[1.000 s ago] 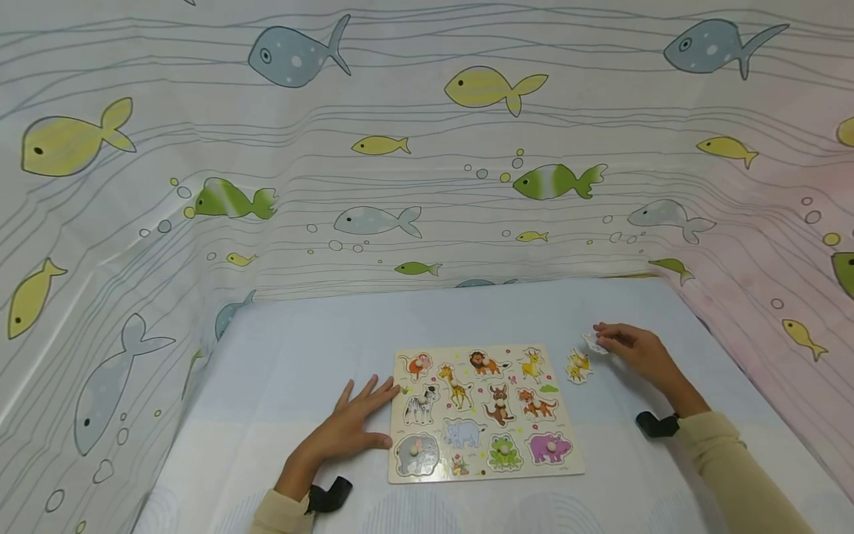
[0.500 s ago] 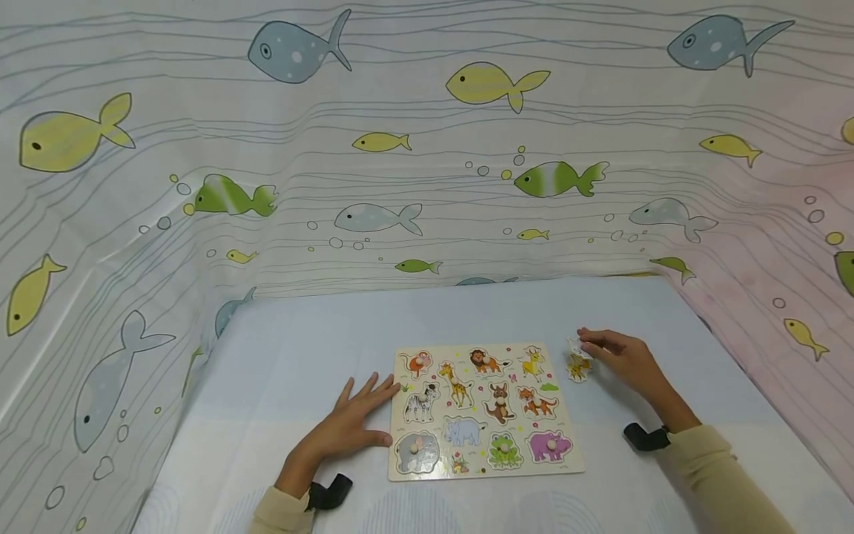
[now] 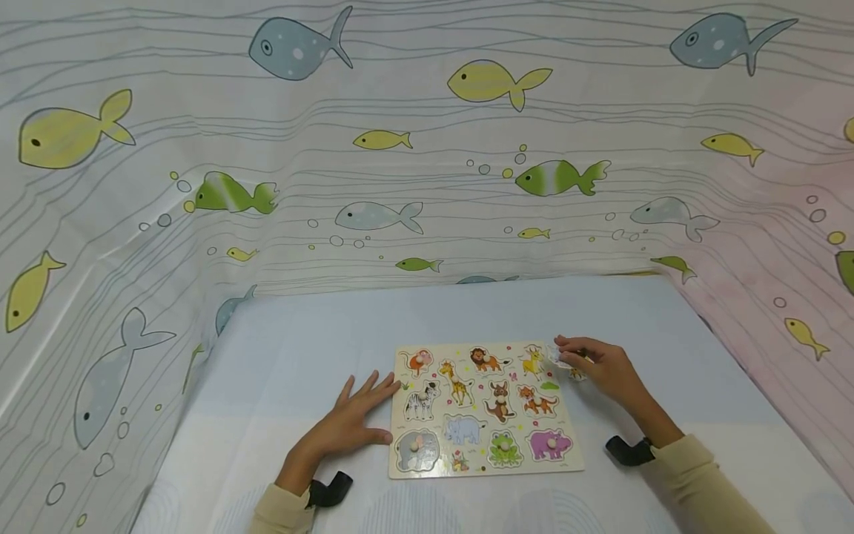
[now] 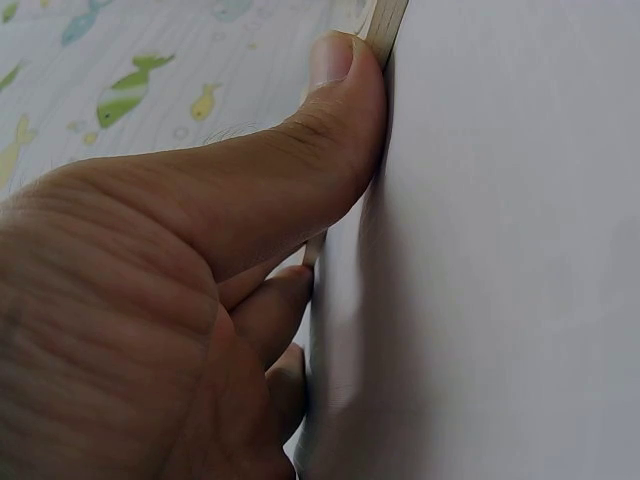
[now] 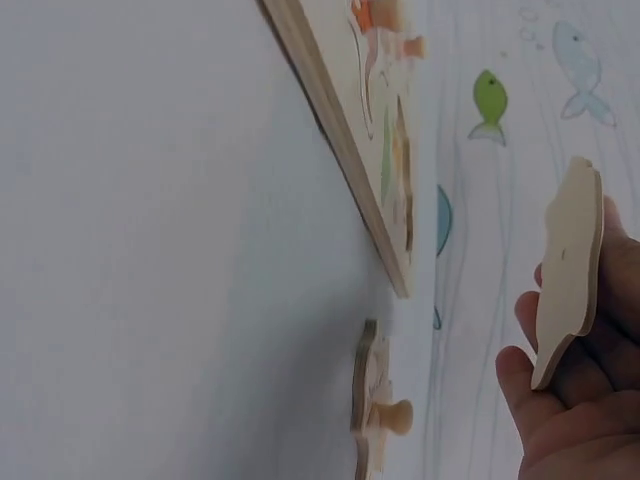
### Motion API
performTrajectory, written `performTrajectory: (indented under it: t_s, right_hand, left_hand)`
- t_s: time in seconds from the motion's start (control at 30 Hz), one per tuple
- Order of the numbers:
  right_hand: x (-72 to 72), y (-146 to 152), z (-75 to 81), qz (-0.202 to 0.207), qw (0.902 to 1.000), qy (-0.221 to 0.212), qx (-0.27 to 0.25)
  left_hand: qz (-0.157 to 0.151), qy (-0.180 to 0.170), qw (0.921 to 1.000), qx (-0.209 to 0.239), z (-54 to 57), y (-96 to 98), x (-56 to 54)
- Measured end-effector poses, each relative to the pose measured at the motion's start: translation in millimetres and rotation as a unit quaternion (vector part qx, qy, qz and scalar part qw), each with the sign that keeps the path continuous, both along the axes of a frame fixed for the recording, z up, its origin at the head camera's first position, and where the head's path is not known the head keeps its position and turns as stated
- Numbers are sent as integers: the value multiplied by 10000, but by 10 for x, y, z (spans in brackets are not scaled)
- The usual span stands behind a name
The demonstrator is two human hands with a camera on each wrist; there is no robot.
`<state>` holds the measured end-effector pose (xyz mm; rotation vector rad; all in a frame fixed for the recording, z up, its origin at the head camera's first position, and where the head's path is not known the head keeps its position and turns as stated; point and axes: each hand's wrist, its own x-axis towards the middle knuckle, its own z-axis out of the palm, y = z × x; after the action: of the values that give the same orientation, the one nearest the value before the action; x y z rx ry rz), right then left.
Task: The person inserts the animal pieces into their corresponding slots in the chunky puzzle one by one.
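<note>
A wooden animal puzzle board [image 3: 434, 463] lies flat, with knobbed pieces in several of its cutouts. My left hand [image 3: 343, 426] rests at its left side, fingers spread, fingertips and thumb against the edge. The left wrist view shows that thumb [image 4: 345, 120] pressed along the wooden rim. Near the board's top right corner, my right hand [image 3: 607, 371] holds up a thin puzzle piece [image 5: 570, 270] between thumb and fingers. Its plain wooden back faces the right wrist camera. Under that hand a yellow animal piece [image 3: 577, 376] lies on the table, partly hidden; its knob [image 5: 393, 416] points up.
A pale cloth covers the table [image 3: 320, 326]. Fish-printed sheeting [image 3: 427, 178] stands around the back and sides. On the board are a grey elephant [image 3: 418, 451], a green frog [image 3: 504, 449] and a purple hippo [image 3: 550, 445]. Each wrist wears a black device [image 3: 629, 450].
The right hand has moved left and a little nearer with the puzzle piece, passing over the yellow animal piece to the board's top right corner. My left hand stays put.
</note>
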<state>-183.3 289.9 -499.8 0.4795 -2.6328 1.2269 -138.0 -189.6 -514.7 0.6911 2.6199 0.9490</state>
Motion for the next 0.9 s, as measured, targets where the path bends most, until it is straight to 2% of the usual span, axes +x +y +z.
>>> performTrajectory:
  t_s: [0.2,0.5,0.9]
  right_hand:
    - [93,-211,51,127,9999,76,51]
    - [196,-510,76,753,9958,520,46]
    - [319,-840,23,1517,9876,102,-400]
  left_hand:
    - [-8,27,10000,61,10,8,11]
    - [10,-3,10000,69,38,10,10]
    - [-13,30,9999,95,14,9,7]
